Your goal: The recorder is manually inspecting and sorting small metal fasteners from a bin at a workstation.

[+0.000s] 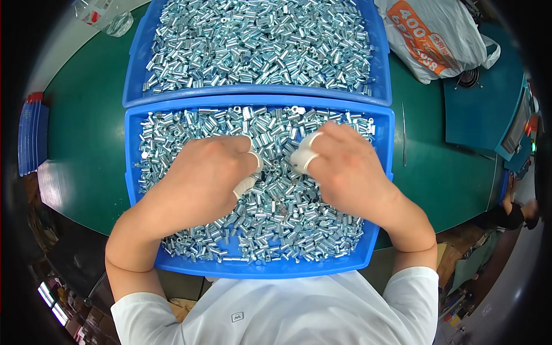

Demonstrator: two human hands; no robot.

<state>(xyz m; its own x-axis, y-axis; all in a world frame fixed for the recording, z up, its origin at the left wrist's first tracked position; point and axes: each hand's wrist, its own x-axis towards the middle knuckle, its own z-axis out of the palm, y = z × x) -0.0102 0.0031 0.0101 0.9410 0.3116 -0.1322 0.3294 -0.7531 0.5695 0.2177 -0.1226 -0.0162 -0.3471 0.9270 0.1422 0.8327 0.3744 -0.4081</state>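
left hand (pixel 210 172) and right hand (pixel 349 167) among small metal pieces (pixel 273 215)

we look down into a near blue tray (pixel 259 272) holding many silvery tubular pieces. the two hands are apart from each other, fingers curled downward, some wearing white finger covers (pixel 305 158); we cannot tell whether either hand grips a piece. just beyond, a far blue tray (pixel 131 75) holds more. both stand on a green desk (pixel 80 144), with a white plastic bag (pixel 457 26) at far right.
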